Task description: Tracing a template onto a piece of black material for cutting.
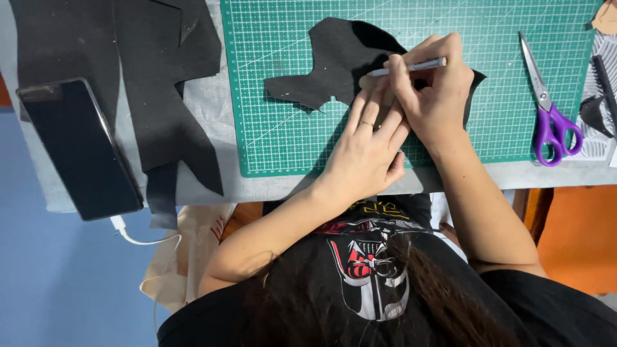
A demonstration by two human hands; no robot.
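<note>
Fingers of your right hand (432, 90) are pinched around a slim white marking pen (411, 66), its tip lying on the black felt cutout with its scalloped lower edge (334, 61) — the grip sits low on the barrel, which to my eye gives you control over a fine line. Your left hand (365, 151) grasps nothing; it lies flat with fingers spread and pressed down over a small pale template piece (373, 87), of which only a sliver shows between your fingers, so I cannot tell its full shape. That flat press looks meant to keep template and felt from sliding while the pen runs along the edge.

The felt cutout rests on the green gridded cutting mat (283, 141), toward its upper middle, partly hidden under both your hands. The mat lies on a pale grey table top (205, 109).

Well apart on the mat's right side lie purple-handled scissors (549, 109), blades pointing away from you — within reach of your pen hand but clear of the work. To the left of the mat a large offcut of black felt (160, 77) drapes over the table edge, and beside it a dark smartphone (80, 148) lies face up with a white cable (132, 234) plugged into its near end.
</note>
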